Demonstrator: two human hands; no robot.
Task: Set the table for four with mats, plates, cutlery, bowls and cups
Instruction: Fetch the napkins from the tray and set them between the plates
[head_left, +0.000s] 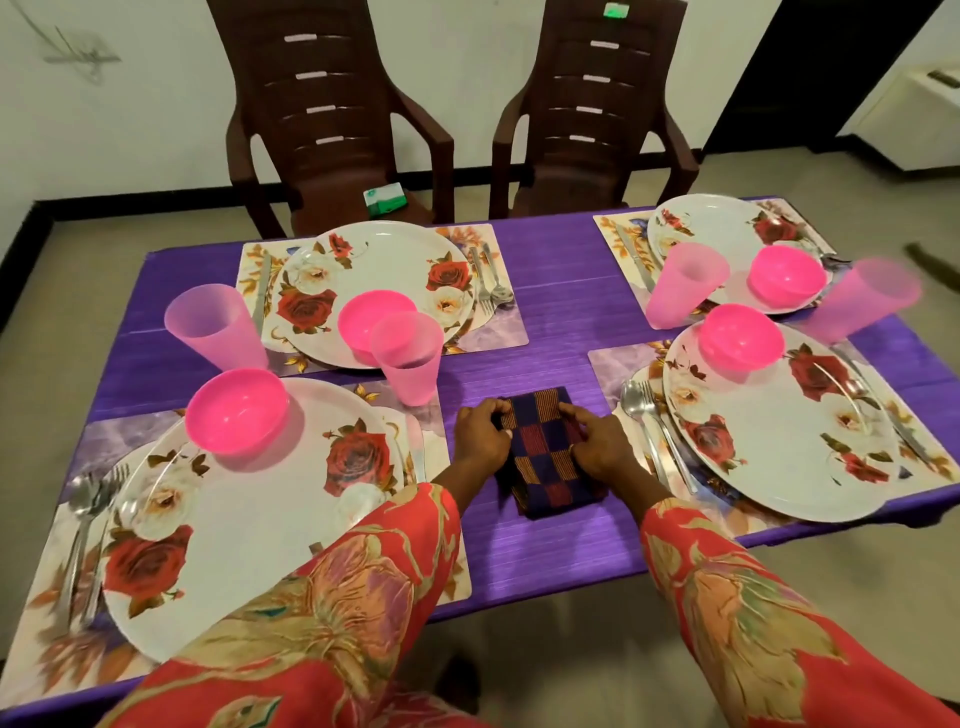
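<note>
Two red floral sleeves (332, 613) reach in from the near edge toward the middle of the purple tabletop (550, 291). Left hand (480, 434) and right hand (597, 441) both rest on a folded checked cloth (545, 457) of dark blue, maroon and orange; fingers curl over its far end and sides, pressing it flat rather than lifting it. It lies on bare purple between the two near mats.

At near left, a floral mat (31, 639) carries a rose-patterned plate (249, 519) with a pink bowl (236, 410) on its far rim, a spoon and fork (85, 514) left of the plate, and a pink cup (408, 358) just beyond the mat's far right corner. At near right, another plate (779, 441) holds a pink bowl (740, 338), with spoon and fork (649, 426) on its left and a knife (909, 441) on its right.

Far left, a plate (384, 275) with bowl (374, 322), a cup (213, 327) at its left, cutlery (488, 280) to its right. Far right, a plate (722, 218) with bowl (787, 275); one cup (685, 286) stands in front of it and a blurred cup (867, 299) beside it.

Two brown plastic chairs (332, 114) stand behind the tabletop; a small green and white box (384, 200) sits on the left one's seat.
</note>
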